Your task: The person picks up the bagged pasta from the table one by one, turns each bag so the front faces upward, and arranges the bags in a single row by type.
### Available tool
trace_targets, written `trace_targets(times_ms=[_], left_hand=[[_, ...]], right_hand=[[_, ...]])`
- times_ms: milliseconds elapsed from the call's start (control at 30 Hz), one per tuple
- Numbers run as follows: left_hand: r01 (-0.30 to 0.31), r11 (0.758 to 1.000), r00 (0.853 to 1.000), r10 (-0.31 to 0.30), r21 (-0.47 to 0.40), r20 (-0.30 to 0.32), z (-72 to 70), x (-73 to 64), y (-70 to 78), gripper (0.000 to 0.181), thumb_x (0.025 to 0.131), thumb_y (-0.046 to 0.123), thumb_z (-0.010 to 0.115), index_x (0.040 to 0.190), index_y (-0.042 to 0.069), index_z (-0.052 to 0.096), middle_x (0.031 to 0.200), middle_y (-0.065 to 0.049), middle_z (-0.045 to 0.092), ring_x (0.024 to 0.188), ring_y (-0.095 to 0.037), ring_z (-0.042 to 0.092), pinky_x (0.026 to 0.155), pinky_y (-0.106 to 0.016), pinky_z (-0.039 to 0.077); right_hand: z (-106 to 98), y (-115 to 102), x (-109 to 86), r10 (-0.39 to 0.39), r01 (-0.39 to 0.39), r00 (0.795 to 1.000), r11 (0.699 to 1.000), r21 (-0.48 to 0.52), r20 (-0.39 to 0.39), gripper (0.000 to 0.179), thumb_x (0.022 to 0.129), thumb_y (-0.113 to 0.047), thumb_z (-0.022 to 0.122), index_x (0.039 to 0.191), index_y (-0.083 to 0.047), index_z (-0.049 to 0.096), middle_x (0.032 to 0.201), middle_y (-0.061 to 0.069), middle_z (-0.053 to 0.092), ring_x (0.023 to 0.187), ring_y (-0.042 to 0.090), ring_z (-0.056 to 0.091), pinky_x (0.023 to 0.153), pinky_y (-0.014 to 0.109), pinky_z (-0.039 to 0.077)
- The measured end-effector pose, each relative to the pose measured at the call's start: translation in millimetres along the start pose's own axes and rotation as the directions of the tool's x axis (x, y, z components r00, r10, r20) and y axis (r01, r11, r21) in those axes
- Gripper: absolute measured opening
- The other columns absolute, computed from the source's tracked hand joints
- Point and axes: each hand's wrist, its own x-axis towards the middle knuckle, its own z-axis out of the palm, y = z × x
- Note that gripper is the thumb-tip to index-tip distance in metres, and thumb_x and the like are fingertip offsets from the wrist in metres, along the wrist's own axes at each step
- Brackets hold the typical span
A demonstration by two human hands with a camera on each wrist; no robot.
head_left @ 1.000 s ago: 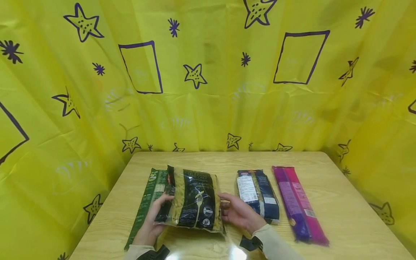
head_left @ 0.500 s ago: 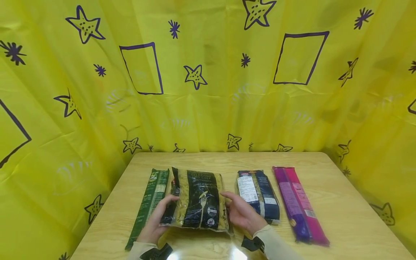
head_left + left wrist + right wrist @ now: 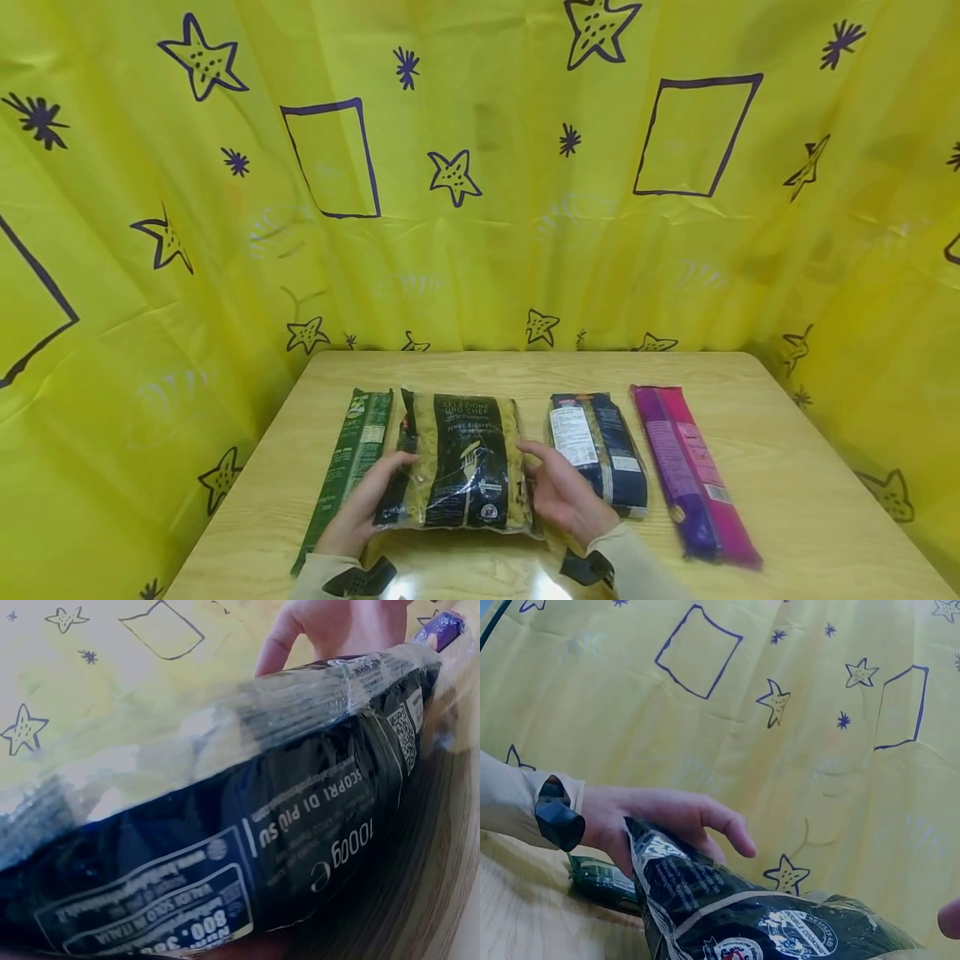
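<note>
A clear and black bag of penne pasta (image 3: pixel 471 467) is held between both hands at the middle front of the table, its printed face up toward the head camera. My left hand (image 3: pixel 367 504) grips its left side, thumb over the edge. On the right side, my right hand (image 3: pixel 564 493) holds the other edge, with the thumb near the front and the fingers partly hidden behind. The left wrist view shows the bag's black underside (image 3: pixel 315 817). In the right wrist view the left hand (image 3: pixel 667 817) is at the far end of the bag. Whether the bag touches the table cannot be seen.
A long green packet (image 3: pixel 341 475) lies left of the bag, partly behind the left arm. To the right lie a dark blue packet (image 3: pixel 618 450) with a white label and a long purple-pink packet (image 3: pixel 697 475). A yellow curtain (image 3: pixel 480 250) hangs behind the wooden table (image 3: pixel 795 467).
The bag of penne has shifted a little to the right between the hands and sits more level. The left hand has moved slightly right with it; the other packets stay put.
</note>
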Motion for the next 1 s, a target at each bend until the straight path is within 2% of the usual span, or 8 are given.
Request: trace_targets(times_ms=[33,100,200,433,667,800,900,1000], left_hand=[[0.016,1.000,1.000,-0.016,-0.002,0.007,19.5,-18.7,21.7,0.028,0.109,0.028,0.040,0.130,0.009,0.041,0.100,0.000,0.065,0.083,-0.012,0.070,0.075,-0.029,0.064],[0.062,0.998,0.997,-0.061,0.014,-0.054,51.0,-44.6,52.6,0.034,0.109,0.022,0.037,0.137,0.003,0.036,0.100,0.002,0.063,0.081,-0.009,0.067,0.074,-0.025,0.063],[0.066,0.998,0.996,-0.065,0.022,-0.065,60.6,-50.6,61.9,0.055,0.106,0.021,0.044,0.150,-0.004,0.023,0.103,-0.003,0.063,0.083,-0.011,0.067,0.073,-0.026,0.063],[0.042,0.998,0.997,-0.039,0.041,-0.068,45.8,-29.3,38.8,0.081,0.099,0.026,0.060,0.160,0.002,0.012,0.108,-0.007,0.067,0.088,-0.014,0.071,0.076,-0.032,0.065],[0.055,0.984,0.981,-0.022,0.168,-0.193,44.4,-24.0,32.8,0.088,0.095,0.025,0.066,0.161,-0.004,0.016,0.107,-0.009,0.066,0.084,-0.016,0.064,0.072,-0.031,0.060],[0.042,0.979,0.975,0.003,0.201,-0.221,45.5,-22.6,32.1,0.090,0.093,0.023,0.068,0.161,-0.004,0.015,0.120,-0.017,0.065,0.089,-0.018,0.065,0.076,-0.031,0.060],[0.032,0.976,0.972,0.020,0.216,-0.235,47.0,-22.6,33.1,0.091,0.092,0.021,0.069,0.162,-0.003,0.015,0.134,-0.027,0.060,0.096,-0.024,0.068,0.082,-0.036,0.062],[0.027,0.969,0.965,0.039,0.246,-0.259,46.9,-22.7,34.0,0.095,0.091,0.020,0.070,0.163,-0.004,0.012,0.157,-0.034,0.041,0.123,-0.043,0.062,0.105,-0.049,0.055]], right_hand=[[-0.2,-0.3,-0.7,-0.005,0.005,1.000,1.000,0.005,-0.002,0.095,0.105,-0.032,0.050,0.161,-0.009,-0.023,0.162,0.043,-0.009,0.151,0.056,0.004,0.127,0.068,0.001],[-0.7,-0.5,-1.4,-0.008,0.008,1.000,1.000,0.019,-0.011,0.093,0.105,-0.030,0.049,0.162,-0.008,-0.021,0.163,0.043,-0.010,0.151,0.055,0.005,0.128,0.066,0.004],[-1.1,-1.1,-2.2,-0.013,0.014,1.000,1.000,0.022,-0.028,0.091,0.105,-0.030,0.049,0.163,-0.008,-0.017,0.163,0.041,-0.006,0.151,0.053,0.009,0.129,0.064,0.010],[-2.6,-1.7,-3.2,-0.035,0.036,0.998,0.999,0.026,-0.047,0.090,0.105,-0.030,0.048,0.163,-0.007,-0.017,0.164,0.040,-0.001,0.152,0.052,0.011,0.129,0.062,0.012],[-3.5,-0.9,-4.5,-0.032,0.032,0.999,0.999,0.008,-0.033,0.089,0.106,-0.031,0.048,0.163,-0.006,-0.016,0.164,0.040,0.000,0.153,0.054,0.009,0.129,0.063,0.010],[-3.0,-0.6,-4.5,-0.025,0.024,0.998,1.000,-0.010,-0.054,0.085,0.105,-0.032,0.049,0.163,-0.006,-0.008,0.157,0.035,0.018,0.143,0.046,0.029,0.127,0.059,0.022],[-2.4,-0.1,-4.9,-0.021,0.019,0.997,1.000,-0.021,-0.075,0.081,0.105,-0.034,0.050,0.162,-0.007,-0.001,0.149,0.027,0.030,0.130,0.035,0.039,0.122,0.054,0.031],[-2.4,0.2,-5.4,-0.017,0.015,0.997,1.000,-0.025,-0.080,0.080,0.104,-0.034,0.050,0.161,-0.007,0.001,0.148,0.027,0.031,0.130,0.035,0.039,0.123,0.054,0.030]])
